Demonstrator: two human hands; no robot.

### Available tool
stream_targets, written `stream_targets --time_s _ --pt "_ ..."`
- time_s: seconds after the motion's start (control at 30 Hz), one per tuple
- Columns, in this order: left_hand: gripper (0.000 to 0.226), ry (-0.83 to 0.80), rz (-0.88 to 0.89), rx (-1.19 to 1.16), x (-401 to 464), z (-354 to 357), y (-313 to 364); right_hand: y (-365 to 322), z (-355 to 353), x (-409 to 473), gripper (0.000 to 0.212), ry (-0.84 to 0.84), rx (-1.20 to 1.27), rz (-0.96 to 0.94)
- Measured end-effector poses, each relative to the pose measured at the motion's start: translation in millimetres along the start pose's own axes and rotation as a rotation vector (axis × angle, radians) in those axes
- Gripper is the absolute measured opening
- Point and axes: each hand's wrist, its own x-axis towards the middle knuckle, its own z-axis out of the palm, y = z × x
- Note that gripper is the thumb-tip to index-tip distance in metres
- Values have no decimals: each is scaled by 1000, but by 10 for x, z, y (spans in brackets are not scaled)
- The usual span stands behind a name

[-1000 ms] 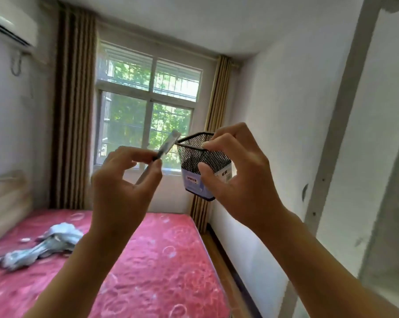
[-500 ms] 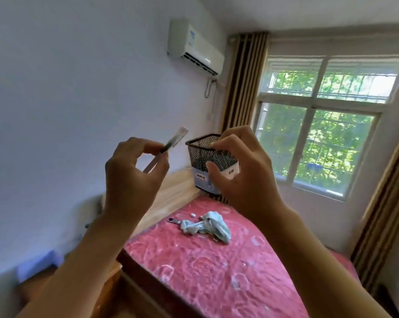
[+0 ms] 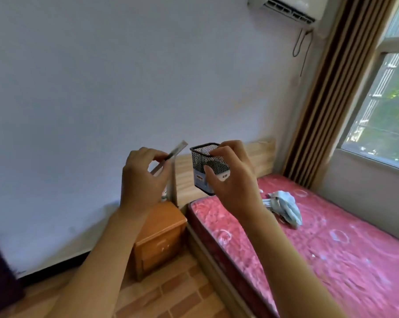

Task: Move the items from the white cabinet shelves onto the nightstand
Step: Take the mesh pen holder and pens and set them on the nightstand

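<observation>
nightstand (image 3: pixel 158 222) wedged between wall (image 3: pixel 102 88) and bed (image 3: pixel 308 237) edge, top bare

bed (image 3: pixel 331 249) | crumpled cloth (image 3: pixel 283 207) on it | air conditioner (image 3: pixel 287 6) | curtain (image 3: pixel 326 99)

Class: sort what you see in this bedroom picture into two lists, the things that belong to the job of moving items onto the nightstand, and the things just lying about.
Part of the job:
- mesh pen holder, gripped by the right hand
- ruler, pinched by the left hand
- orange nightstand, where they go

Just lying about:
- crumpled pale cloth on the pink bed
- air conditioner
- curtain
</observation>
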Motion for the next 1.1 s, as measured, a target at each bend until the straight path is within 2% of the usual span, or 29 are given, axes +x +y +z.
stream_targets --time_s 0.2,0.4,0.87,1.1 --pt "12 -10 -205 104 -465 79 -398 287 563 -407 30 -45 104 116" --pt "8 -45 -296 93 -535 317 -942 610 1088 -533 28 -40 91 205" --pt "9 -132 -369 31 378 697 -3075 1141 2871 284 29 -36 42 317" --pt "8 -165 -427 8 610 727 -3849 1182 3645 604 31 -71 -11 305"
